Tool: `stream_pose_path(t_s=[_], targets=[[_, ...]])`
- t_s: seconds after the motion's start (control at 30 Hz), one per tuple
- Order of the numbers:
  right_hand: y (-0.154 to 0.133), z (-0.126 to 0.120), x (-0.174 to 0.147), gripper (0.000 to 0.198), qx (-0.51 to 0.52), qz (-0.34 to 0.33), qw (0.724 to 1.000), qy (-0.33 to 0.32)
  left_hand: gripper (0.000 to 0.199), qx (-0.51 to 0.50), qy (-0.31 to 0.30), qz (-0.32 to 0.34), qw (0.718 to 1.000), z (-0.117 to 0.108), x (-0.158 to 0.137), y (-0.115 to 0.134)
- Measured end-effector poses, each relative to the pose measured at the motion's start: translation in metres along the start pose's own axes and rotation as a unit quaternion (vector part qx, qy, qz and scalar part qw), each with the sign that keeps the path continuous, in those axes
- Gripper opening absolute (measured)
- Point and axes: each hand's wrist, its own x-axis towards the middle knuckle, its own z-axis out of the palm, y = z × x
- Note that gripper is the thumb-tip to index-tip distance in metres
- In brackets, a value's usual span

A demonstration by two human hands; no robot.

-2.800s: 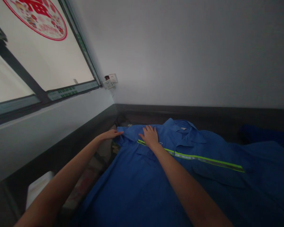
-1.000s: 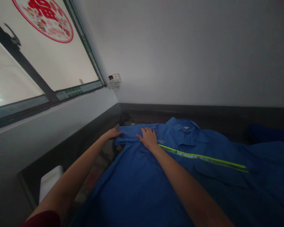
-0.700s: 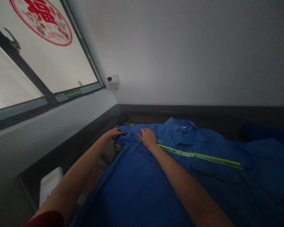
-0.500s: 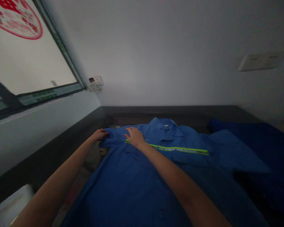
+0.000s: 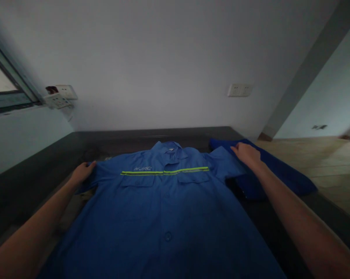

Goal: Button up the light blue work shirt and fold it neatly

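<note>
A blue short-sleeved work shirt (image 5: 146,209) lies front up, its collar at the far end and a yellow-green reflective stripe across the chest. My left hand (image 5: 83,173) is closed on the end of the sleeve at the left. At the right, my right hand (image 5: 246,154) pinches the edge of the other sleeve. Both sleeves are spread outward from the shirt's body. The lower end of the shirt runs out of view at the bottom.
The shirt rests on a dark table (image 5: 119,135) against a pale wall. Under and beyond the right sleeve lies a darker blue folded cloth (image 5: 276,170). Wall sockets (image 5: 240,90) and a loose socket box (image 5: 58,100) are on the wall. Tiled floor (image 5: 332,162) shows at the right.
My right hand has moved from the shirt's left chest to the right sleeve and taken hold of it. My left hand stays at the left sleeve. The view has turned right.
</note>
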Motion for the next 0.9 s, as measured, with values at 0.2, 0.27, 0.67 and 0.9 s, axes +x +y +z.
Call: stream_pose_path(t_s=[0.2, 0.27, 0.67, 0.9], targets=[[0.03, 0.034, 0.001, 0.042, 0.027, -0.045, 0.988, -0.149, 0.043, 0.088, -0.002, -0.003, 0.996, 0.009, -0.01, 0.0], [0.027, 0.039, -0.002, 0.028, 0.046, -0.067, 0.987, -0.136, 0.043, 0.104, 0.001, -0.003, 0.995, 0.004, -0.01, -0.002], [0.058, 0.036, -0.016, 0.022, 0.099, -0.05, 0.993, -0.031, 0.045, 0.17, -0.017, -0.056, 0.984, 0.0, -0.011, -0.02], [0.062, 0.035, -0.027, 0.022, 0.115, -0.026, 0.991, -0.06, 0.046, 0.197, -0.014, -0.067, 0.978, -0.002, -0.013, -0.018]])
